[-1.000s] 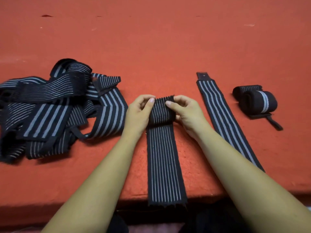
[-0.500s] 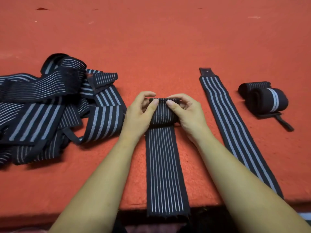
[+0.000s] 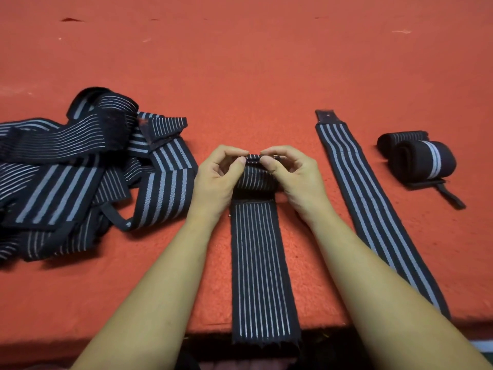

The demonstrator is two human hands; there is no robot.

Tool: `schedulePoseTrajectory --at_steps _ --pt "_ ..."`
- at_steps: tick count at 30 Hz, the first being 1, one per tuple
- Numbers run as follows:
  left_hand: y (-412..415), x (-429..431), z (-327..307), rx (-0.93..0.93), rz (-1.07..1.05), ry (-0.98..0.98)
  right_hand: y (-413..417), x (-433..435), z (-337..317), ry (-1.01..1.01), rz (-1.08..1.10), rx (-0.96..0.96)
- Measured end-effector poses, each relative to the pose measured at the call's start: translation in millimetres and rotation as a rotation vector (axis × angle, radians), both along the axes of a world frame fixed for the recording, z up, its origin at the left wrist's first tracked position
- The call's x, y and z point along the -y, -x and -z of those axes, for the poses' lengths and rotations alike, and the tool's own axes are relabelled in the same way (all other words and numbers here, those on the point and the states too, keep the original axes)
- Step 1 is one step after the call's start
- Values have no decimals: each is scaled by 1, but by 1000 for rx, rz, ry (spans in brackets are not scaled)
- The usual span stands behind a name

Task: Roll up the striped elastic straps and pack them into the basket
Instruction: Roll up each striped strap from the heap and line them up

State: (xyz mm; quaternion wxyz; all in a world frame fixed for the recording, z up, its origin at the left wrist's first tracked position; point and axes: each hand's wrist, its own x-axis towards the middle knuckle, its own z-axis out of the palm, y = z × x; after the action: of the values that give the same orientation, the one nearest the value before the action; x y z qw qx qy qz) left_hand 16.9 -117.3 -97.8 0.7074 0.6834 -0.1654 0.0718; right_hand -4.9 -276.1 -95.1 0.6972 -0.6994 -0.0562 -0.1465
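Item: striped elastic strap (image 3: pixel 262 263), mid-bench (image 3: pixel 266 62), tail over the near edge. We judge it light, soft and springy, so the roll uncoils if released. Hold: our left hand (image 3: pixel 213 182) and right hand (image 3: pixel 298 180) pinch the rolled far end, fingertips curled. Nearby: tangled straps (image 3: pixel 80 169) towards the left edge, flat strap (image 3: pixel 373 214) and finished rolls (image 3: pixel 421 161) towards the right; none obstructs. Basket not in view.

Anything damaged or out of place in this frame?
The black elastic strap with thin white stripes, pinched by the left hand and right hand, has a frayed, jagged near end overhanging the edge of the red felt table.
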Motion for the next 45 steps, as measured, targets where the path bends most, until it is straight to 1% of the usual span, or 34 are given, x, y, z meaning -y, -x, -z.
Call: schedulePoseTrajectory --at_steps 2,5,8,10,12,14,19,23,25,26,29,32,36,39,42,45 --pt "0 1 1 42 13 -56 -2 1 1 7 29 6" --pt "0 1 5 129 -11 -189 -4 4 4 41 55 7" --pt "1 1 6 68 23 -184 -4 5 6 74 85 8" --pt "0 1 7 47 32 -253 -3 5 4 100 75 22" --pt "-2 0 8 81 -3 -319 -2 5 3 120 59 38" --pt "-3 -1 7 107 -39 -299 -1 3 3 109 32 42" --pt "-3 -1 6 96 -16 -183 -1 2 5 53 16 3" --pt "-4 -2 6 152 -29 -208 -3 3 7 111 19 0" --pt "-1 0 4 92 42 -145 -1 5 6 131 23 23" --pt "0 1 4 71 59 -147 -1 5 6 137 23 36" --pt "0 1 5 97 -7 -255 1 2 3 140 -4 61" --pt "0 0 2 103 -23 -191 2 -1 2 77 -22 62" --pt "1 -1 -2 78 4 -66 2 -2 -2 -62 -40 -3" --pt "3 1 -4 112 10 -82 2 -3 -3 -24 -23 36" --pt "5 2 -4 138 5 -127 3 -2 -5 -49 -20 70" --pt "3 3 -5 118 -16 -145 4 -2 -6 -43 -14 97"
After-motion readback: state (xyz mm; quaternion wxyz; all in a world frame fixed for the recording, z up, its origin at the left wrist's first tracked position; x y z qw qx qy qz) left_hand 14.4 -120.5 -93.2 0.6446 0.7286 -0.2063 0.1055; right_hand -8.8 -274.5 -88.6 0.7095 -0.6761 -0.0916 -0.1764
